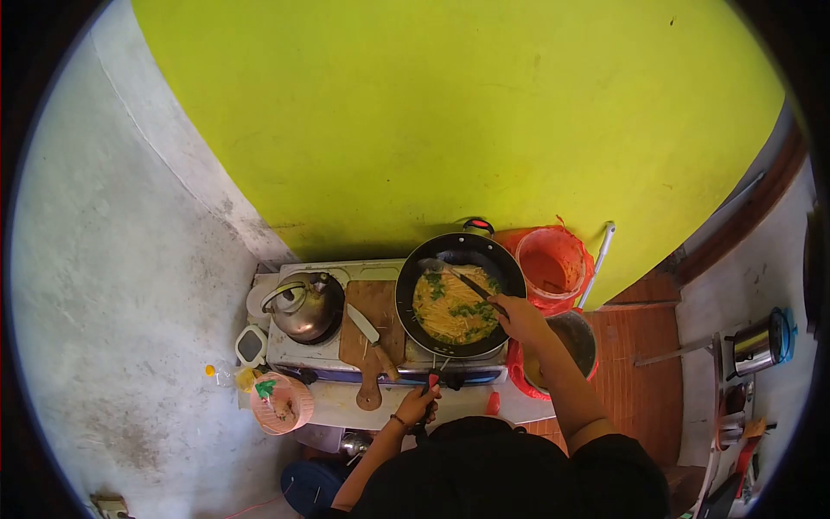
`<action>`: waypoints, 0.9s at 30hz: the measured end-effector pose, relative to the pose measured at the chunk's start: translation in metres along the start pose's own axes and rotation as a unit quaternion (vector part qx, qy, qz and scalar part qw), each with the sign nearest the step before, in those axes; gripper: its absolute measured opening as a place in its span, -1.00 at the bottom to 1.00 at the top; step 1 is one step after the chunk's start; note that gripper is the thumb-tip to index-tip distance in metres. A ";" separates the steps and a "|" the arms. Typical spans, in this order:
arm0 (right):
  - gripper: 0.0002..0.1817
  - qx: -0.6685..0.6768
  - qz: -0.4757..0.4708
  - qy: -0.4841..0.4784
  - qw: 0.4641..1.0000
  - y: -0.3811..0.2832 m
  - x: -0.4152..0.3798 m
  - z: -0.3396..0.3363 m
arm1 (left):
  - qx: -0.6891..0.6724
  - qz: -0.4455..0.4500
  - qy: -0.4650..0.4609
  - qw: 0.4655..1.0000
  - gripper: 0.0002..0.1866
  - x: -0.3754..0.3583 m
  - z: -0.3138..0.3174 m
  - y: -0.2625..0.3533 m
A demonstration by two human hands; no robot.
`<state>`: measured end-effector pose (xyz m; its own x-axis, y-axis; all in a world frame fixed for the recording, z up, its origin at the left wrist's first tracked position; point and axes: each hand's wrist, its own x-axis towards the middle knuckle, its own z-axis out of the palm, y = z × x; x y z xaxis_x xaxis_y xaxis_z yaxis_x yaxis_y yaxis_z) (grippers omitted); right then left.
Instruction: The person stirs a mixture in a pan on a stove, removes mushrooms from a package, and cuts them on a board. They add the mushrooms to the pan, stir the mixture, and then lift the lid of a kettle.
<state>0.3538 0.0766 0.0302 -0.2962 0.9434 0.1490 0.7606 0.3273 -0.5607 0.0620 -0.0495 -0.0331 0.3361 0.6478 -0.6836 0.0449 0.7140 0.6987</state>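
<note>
A black wok (405,316) stands on the right side of the stove (285,350). Pale yellow strips (441,307) with chopped green leaves lie in it. My left hand (418,405) is closed around the wok's black and red handle (432,381), which points towards me. Over the wok's right side, my right hand (521,318) grips a dark-handled spatula (471,284). The spatula slants down to the left, its head among the food near the far wall of the wok.
A knife (363,324) lies on a wooden cutting board (369,372) left of the wok, beside a metal kettle (304,316). A pink basket (281,406) is at the near left. Right of the wok are a red-lined bucket (551,233) and a pot (579,337).
</note>
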 end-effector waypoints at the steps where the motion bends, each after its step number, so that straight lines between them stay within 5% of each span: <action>1: -0.60 -0.013 -0.010 -0.001 1.000 -0.005 -0.002 -0.002 | -0.006 0.000 -0.006 1.000 -0.53 0.003 -0.002 -0.002; 9: -0.56 -0.047 0.015 -0.086 0.995 -0.039 -0.034 -0.031 | -0.049 -0.043 -0.025 0.998 -0.56 0.011 -0.009 -0.005; 18: -0.51 0.078 0.038 0.075 0.993 -0.041 -0.037 0.041 | -0.096 -0.018 -0.034 0.995 -0.54 0.017 -0.005 0.006; 27: -0.54 0.075 0.035 -0.067 0.994 -0.040 -0.077 0.002 | -0.052 0.010 0.045 0.998 -0.55 0.015 0.007 0.001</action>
<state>0.3446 -0.0089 0.0395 -0.3277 0.9448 0.0010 0.6902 0.2401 -0.6827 0.0742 -0.0407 -0.0411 0.2509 0.6792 -0.6897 -0.0597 0.7220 0.6893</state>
